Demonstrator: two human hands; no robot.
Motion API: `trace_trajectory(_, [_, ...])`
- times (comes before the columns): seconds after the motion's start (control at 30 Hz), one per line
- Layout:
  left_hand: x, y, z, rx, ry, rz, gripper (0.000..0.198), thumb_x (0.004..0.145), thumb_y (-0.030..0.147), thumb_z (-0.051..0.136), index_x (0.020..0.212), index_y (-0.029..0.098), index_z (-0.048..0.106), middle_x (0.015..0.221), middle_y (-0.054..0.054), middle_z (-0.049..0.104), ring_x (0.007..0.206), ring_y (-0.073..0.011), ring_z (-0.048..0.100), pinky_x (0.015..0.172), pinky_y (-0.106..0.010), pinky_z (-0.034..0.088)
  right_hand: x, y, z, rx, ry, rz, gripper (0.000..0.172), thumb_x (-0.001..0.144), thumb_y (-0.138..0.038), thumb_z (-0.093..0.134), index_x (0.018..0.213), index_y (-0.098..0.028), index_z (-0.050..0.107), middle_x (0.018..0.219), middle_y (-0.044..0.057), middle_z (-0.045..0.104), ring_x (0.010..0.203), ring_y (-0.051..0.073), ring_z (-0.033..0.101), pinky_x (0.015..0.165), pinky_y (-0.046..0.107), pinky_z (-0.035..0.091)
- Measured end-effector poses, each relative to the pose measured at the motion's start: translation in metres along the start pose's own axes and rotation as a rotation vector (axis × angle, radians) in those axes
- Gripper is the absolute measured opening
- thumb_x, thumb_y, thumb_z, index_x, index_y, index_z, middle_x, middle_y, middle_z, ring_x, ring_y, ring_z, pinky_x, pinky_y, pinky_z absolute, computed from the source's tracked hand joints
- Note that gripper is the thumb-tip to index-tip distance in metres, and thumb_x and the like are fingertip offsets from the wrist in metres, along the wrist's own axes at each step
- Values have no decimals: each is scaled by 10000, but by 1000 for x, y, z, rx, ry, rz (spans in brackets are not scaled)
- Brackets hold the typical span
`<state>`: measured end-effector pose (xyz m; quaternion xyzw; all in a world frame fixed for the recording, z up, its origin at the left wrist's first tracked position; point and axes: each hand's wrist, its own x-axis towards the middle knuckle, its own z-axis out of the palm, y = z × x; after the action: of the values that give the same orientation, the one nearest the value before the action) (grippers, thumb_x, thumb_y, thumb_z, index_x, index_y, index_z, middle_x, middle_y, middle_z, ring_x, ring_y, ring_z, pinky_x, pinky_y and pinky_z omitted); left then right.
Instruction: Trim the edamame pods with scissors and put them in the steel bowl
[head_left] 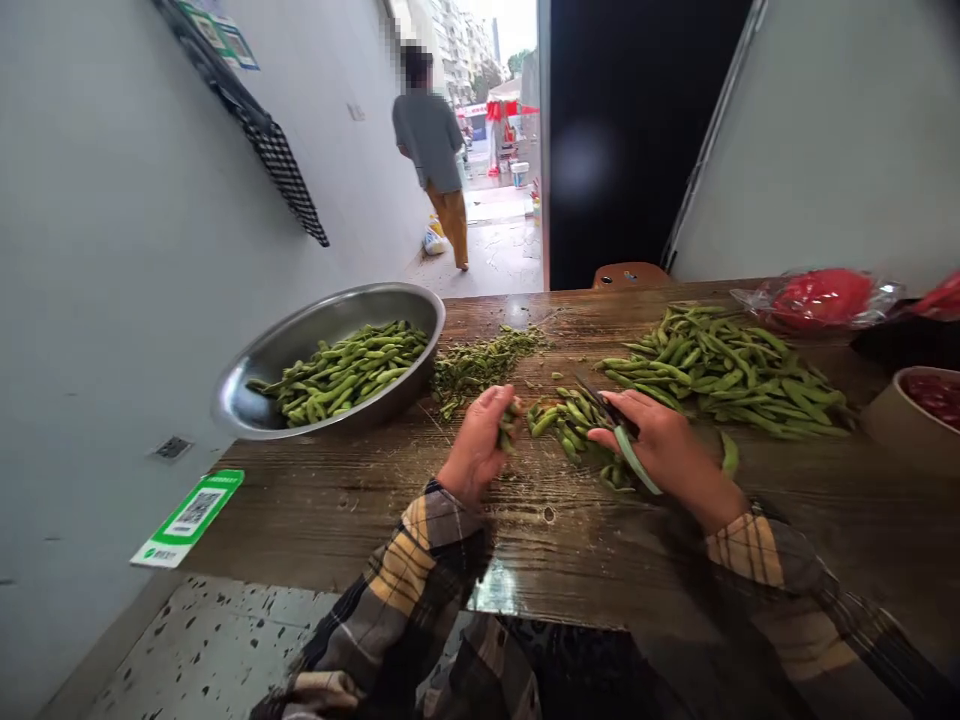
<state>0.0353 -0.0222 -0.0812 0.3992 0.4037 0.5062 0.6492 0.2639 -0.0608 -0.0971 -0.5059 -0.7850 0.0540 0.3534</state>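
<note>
My left hand [478,447] is closed around a few edamame pods [509,425], partly hidden by the fingers. In my right hand [660,440] is a pair of scissors with a pale green handle [636,462]. The dark blades [591,394] point up and to the left, over a small heap of pods [571,418] on the wooden table. Beyond my left hand lies a pile of small green trimmings [487,362]. A larger heap of edamame pods [720,370] spreads behind my right hand. To the left, a steel bowl [255,400] holds many pods.
A green-and-white QR code card [191,520] lies at the wooden table's [315,515] left edge. At the right are a red item in clear plastic [825,298] and a tub of dark red contents [907,425]. A person [431,140] is at the doorway, facing away.
</note>
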Motion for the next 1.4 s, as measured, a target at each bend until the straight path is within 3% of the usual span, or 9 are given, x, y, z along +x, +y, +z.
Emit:
trace_trajectory(0.23, [8, -24, -4, 975, -69, 402, 18, 763, 188, 640, 779, 181, 645, 797, -24, 647, 770, -152, 565, 745, -262, 414, -6, 16, 11, -36, 11, -57, 420, 872, -461, 571, 1198, -195, 573, 1114, 117, 668, 951, 282, 664, 805, 409, 533])
trace_trajectory(0.37, [6, -28, -5, 1268, -96, 383, 57, 772, 221, 650, 824, 201, 658, 904, -66, 664, 848, -194, 584, 769, -285, 417, -7, 14, 11, -49, -17, -34, 440, 865, -459, 580, 1206, -181, 575, 1120, 114, 663, 953, 287, 660, 804, 412, 530])
trace_trajectory(0.57, [3, -20, -2, 1431, -113, 365, 87, 821, 209, 568, 842, 208, 652, 916, -82, 632, 818, -199, 574, 718, -282, 400, -3, 2, 5, -45, -54, 1, 431, 874, -435, 577, 1214, -171, 575, 1085, 115, 664, 922, 271, 660, 794, 398, 529])
trace_trajectory(0.73, [8, -20, -3, 1367, -88, 365, 27, 776, 210, 611, 772, 195, 633, 879, -65, 622, 762, -184, 541, 683, -275, 376, 0, -1, 1, -42, -50, 36, 428, 873, -445, 580, 1220, -195, 574, 1060, 110, 662, 922, 266, 656, 799, 390, 523])
trace_trajectory(0.87, [9, -15, -3, 985, -36, 368, 55, 732, 209, 651, 697, 173, 629, 750, -28, 615, 733, -159, 517, 705, -257, 372, 1, -1, -3, -17, -74, 51, 444, 849, -450, 611, 1216, -202, 577, 1044, 100, 658, 877, 250, 653, 773, 376, 524])
trace_trajectory(0.97, [5, -8, 1, 665, -25, 272, 149, 712, 298, 694, 726, 154, 657, 700, -7, 595, 677, -135, 478, 661, -234, 361, 2, -3, -6, 21, -103, 40, 486, 817, -450, 649, 1232, -208, 570, 1041, 89, 647, 809, 224, 643, 728, 363, 528])
trace_trajectory(1.07, [-2, -2, 5, 499, -34, 215, 217, 690, 345, 727, 759, 147, 671, 721, -1, 597, 672, -118, 463, 648, -218, 353, 3, -6, -9, 37, -151, 32, 508, 794, -450, 675, 1230, -211, 571, 1008, 69, 636, 759, 199, 631, 705, 346, 524])
trace_trajectory(1.4, [-12, 3, 18, 539, -140, 205, 165, 697, 293, 731, 711, 142, 665, 684, 4, 569, 625, -100, 437, 606, -211, 348, 3, -11, -10, 89, -223, -8, 498, 797, -438, 676, 1232, -218, 572, 980, 66, 631, 750, 194, 626, 682, 324, 512])
